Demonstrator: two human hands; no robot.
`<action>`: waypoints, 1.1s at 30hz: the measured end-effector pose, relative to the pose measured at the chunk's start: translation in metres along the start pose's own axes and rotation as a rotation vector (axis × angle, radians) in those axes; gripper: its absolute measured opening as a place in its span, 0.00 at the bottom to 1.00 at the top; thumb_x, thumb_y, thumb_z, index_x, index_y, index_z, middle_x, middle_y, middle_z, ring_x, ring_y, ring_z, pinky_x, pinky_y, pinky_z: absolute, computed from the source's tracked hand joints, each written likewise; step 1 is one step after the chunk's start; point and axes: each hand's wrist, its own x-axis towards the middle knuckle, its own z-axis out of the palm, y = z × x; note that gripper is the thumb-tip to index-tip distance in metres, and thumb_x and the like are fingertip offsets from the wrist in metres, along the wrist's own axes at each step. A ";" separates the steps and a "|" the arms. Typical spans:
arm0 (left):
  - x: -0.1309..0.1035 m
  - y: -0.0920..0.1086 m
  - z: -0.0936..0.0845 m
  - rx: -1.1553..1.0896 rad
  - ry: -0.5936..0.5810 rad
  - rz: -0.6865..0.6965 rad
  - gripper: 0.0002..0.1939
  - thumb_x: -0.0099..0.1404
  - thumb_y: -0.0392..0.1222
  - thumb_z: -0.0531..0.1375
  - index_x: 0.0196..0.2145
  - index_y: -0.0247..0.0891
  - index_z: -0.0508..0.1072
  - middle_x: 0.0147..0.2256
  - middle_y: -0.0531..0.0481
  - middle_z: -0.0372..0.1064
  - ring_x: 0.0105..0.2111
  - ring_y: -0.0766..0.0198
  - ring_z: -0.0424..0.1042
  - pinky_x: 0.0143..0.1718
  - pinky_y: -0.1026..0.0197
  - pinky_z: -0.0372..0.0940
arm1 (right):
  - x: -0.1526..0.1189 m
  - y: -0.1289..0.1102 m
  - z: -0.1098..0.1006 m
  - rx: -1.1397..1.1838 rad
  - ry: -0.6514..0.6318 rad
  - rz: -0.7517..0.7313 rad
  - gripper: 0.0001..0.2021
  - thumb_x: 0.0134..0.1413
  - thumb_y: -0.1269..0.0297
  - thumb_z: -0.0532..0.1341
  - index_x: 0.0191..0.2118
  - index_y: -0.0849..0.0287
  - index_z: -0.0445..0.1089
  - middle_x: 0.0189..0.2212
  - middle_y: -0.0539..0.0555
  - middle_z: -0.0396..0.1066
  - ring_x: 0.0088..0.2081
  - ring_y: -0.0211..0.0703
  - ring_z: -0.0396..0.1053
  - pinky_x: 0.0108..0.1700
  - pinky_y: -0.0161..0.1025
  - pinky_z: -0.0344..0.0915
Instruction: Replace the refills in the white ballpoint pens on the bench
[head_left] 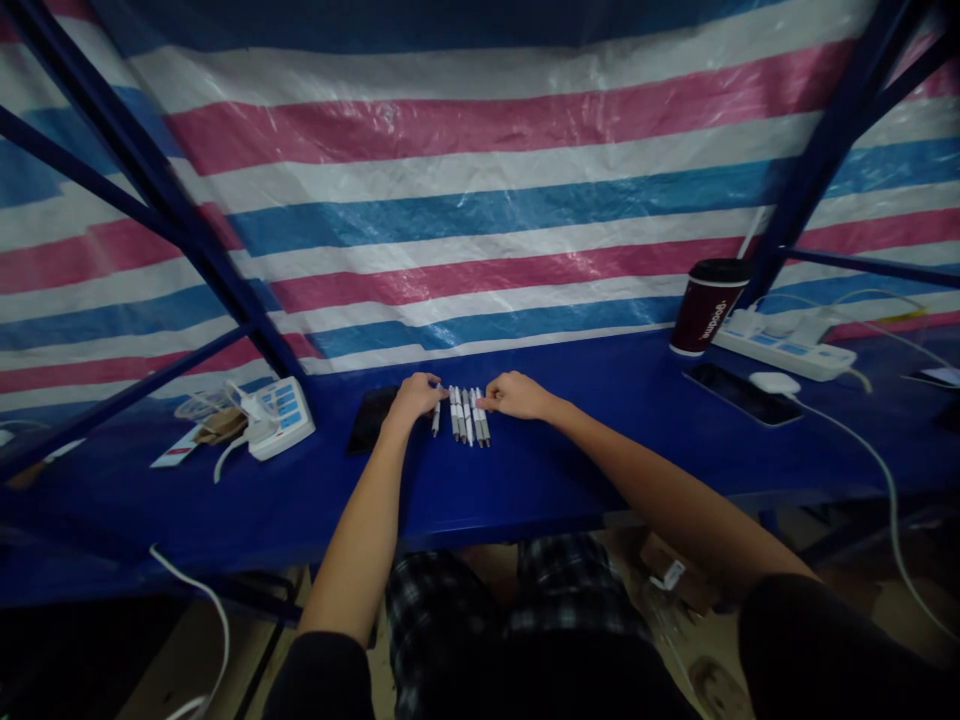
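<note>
Several grey and white pens (463,418) lie side by side on the blue table (525,480), pointing toward me. One more pen (436,420) lies a little apart to their left. My left hand (418,396) is closed at the top of that separate pen, thumb and fingers pinched on it. On the other side, my right hand (516,395) is closed, its fingertips at the upper end of the rightmost pens. The fingertips hide the pens' top ends there.
A black phone-like object (370,420) lies left of my left hand. Power strips stand at the left (283,425) and right (787,348). A dark red cup (707,310), a phone (739,395) and a white charger with cable (775,384) are at the right.
</note>
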 end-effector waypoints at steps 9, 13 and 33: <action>0.002 -0.005 0.009 -0.283 0.051 0.009 0.14 0.61 0.43 0.68 0.43 0.34 0.79 0.26 0.44 0.76 0.18 0.59 0.74 0.21 0.61 0.69 | -0.003 0.017 -0.017 -0.005 -0.050 0.044 0.11 0.54 0.53 0.69 0.30 0.55 0.79 0.27 0.53 0.76 0.32 0.44 0.71 0.32 0.36 0.57; 0.004 -0.007 0.009 -0.318 0.042 -0.008 0.16 0.61 0.43 0.68 0.45 0.33 0.78 0.27 0.43 0.76 0.18 0.59 0.74 0.21 0.60 0.69 | -0.005 0.021 -0.022 -0.019 -0.021 0.144 0.25 0.57 0.41 0.63 0.23 0.57 0.75 0.24 0.58 0.73 0.31 0.49 0.72 0.34 0.40 0.60; -0.032 0.037 0.012 0.072 0.341 1.062 0.17 0.71 0.47 0.60 0.56 0.45 0.76 0.48 0.43 0.76 0.53 0.49 0.69 0.58 0.44 0.61 | -0.003 0.030 -0.031 0.702 -0.032 -0.125 0.17 0.63 0.48 0.62 0.41 0.59 0.73 0.20 0.46 0.60 0.21 0.37 0.62 0.24 0.35 0.67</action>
